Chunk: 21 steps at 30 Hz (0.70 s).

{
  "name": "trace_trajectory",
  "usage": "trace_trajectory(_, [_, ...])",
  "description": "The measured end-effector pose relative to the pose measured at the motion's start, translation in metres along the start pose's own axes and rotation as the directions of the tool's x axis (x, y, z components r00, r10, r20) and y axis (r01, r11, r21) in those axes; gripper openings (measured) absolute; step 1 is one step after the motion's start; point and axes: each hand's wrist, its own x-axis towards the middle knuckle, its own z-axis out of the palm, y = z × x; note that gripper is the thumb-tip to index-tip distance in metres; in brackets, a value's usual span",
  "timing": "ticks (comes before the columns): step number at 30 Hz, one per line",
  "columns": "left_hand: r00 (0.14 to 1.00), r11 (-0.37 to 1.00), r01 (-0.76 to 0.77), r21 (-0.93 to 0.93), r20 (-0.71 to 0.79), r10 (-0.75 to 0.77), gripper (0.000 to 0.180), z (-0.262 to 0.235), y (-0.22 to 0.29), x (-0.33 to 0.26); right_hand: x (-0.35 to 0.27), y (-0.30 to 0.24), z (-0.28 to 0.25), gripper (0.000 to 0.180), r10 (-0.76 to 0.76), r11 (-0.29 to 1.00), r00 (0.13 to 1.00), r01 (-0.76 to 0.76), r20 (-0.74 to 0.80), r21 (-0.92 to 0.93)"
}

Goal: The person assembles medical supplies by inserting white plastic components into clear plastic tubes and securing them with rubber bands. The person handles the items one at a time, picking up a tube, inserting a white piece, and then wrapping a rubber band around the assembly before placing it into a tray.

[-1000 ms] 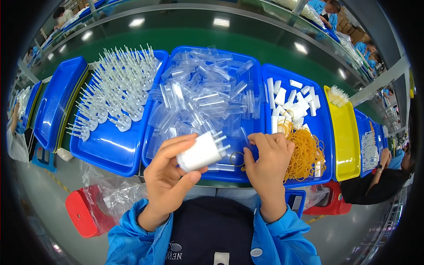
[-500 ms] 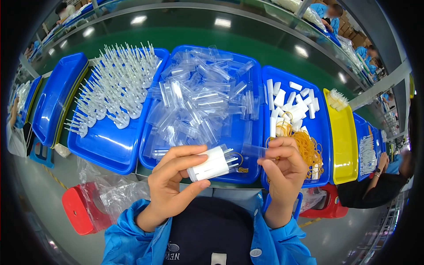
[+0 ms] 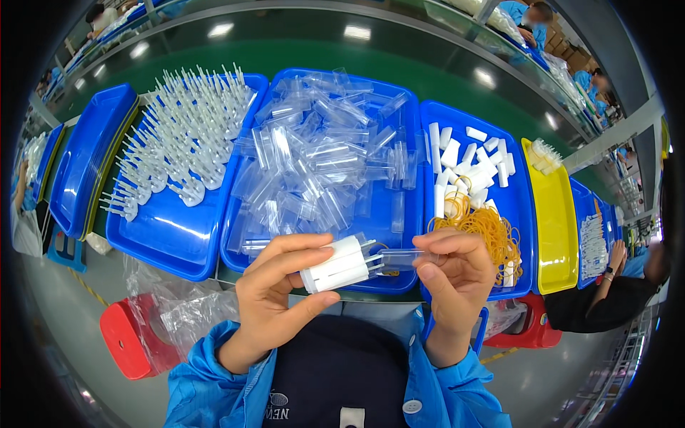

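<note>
We hold a small bundle of white plastic pieces (image 3: 334,264) in front of our chest, just over the near rim of the middle blue tray (image 3: 399,285); its long axis runs nearly level from left to right, tilted a little up toward the right, and its thin prongs point right; the pieces look flat, matte white and stacked side by side, with dark seams between them. Our left hand (image 3: 275,299) is closed around the bundle, thumb beneath and fingers curled over its top; our right hand (image 3: 453,274) pinches a clear plastic sleeve (image 3: 399,258) between thumb and fingers, the sleeve lying along the same line and meeting the prongs. The middle tray is heaped with clear sleeves; the left blue tray (image 3: 168,239) carries rows of white pronged pieces; the right blue tray (image 3: 517,214) holds white blocks and a tangle of yellow rubber bands (image 3: 489,228); a yellow tray (image 3: 556,221) sits beyond it on the counter.
</note>
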Motion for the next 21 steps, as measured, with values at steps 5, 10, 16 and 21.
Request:
trace_trajectory(5, [1.0,1.0,-0.001,0.023,0.012,0.001,0.044,-0.0008,-0.0015,0.0002,-0.0006,-0.0047,0.0029,0.022,0.025,0.998,0.999,-0.023,0.044,-0.055])
trace_trajectory(10, [1.0,0.985,0.011,0.171,-0.014,-0.009,0.041,0.0038,-0.0001,-0.0008,-0.0001,-0.007,0.007,0.021,0.011,0.999,0.999,-0.01,0.043,-0.041])
trace_trajectory(16, [0.994,0.945,-0.109,0.309,0.05,0.098,0.035,0.0021,-0.0034,0.0004,-0.0012,-0.0072,0.0105,0.022,-0.093,0.99,0.994,0.098,0.05,-0.097])
trace_trajectory(21, [0.997,0.971,-0.072,0.226,0.017,0.07,0.03,0.0038,-0.002,-0.0001,-0.0012,-0.0074,0.0075,0.021,-0.111,0.983,0.992,0.119,0.062,-0.138])
